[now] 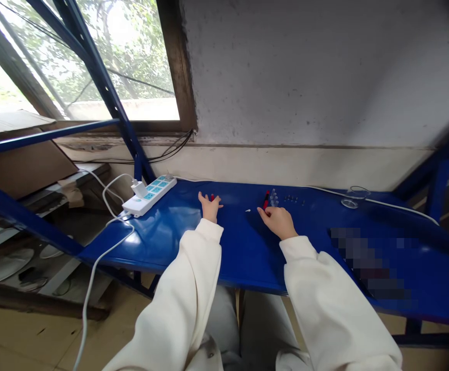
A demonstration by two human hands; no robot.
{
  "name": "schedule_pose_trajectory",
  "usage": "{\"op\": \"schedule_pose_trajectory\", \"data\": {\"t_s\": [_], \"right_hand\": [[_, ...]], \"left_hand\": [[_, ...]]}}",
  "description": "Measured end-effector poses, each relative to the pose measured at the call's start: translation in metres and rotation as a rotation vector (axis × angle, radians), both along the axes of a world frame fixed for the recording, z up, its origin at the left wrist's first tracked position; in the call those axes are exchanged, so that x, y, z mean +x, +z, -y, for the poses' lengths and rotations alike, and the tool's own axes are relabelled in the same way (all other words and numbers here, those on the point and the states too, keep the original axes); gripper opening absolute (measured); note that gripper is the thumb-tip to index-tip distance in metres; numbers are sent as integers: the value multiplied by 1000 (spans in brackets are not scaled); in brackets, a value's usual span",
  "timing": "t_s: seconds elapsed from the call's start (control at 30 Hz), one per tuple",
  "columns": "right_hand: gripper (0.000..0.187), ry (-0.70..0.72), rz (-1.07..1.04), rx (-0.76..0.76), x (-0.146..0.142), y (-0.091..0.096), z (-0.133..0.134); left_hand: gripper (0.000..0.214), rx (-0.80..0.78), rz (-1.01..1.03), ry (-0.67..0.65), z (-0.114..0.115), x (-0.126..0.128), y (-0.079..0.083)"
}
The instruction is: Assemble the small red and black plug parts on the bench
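Note:
My left hand [209,206] lies on the blue table [217,242] with its fingers spread over a small red object [212,197] that is mostly hidden. My right hand [277,220] rests on the table with fingers curled loosely; it is nearest a red and black tool [266,199] and a tiny white piece [247,211]. Just beyond the tool stands a small clear plastic part [273,198], and a row of several tiny dark pieces [294,199] lies to its right. Both arms wear white sleeves.
A white power strip [149,196] with a plugged charger and white cable sits at the table's left end. A clear round dish [350,202] and a thin wire [398,205] lie far right. A blurred patch [367,263] covers the right tabletop. Blue shelf frame [104,87] and window behind.

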State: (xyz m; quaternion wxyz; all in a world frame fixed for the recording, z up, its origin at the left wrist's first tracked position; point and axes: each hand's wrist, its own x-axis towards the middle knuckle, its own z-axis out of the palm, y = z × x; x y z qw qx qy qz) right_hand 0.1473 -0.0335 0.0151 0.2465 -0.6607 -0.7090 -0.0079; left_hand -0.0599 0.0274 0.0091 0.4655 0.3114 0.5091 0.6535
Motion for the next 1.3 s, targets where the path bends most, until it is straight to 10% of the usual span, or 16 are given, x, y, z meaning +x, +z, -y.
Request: {"op": "schedule_pose_trajectory", "data": {"t_s": [0.2,0.33,0.63,1.3], "right_hand": [[50,102,-35,50,-4,-2,1],[47,160,-108,67,-8,-1,4],[34,321,-337,20,-24,-2,6],[28,375,-536,143,-27,-4,5]], "left_hand": [[52,48,164,27,6,3,3],[17,87,295,-179,19,6,11],[33,151,271,-657,34,20,13],[40,147,201,-689,33,21,9]]}}
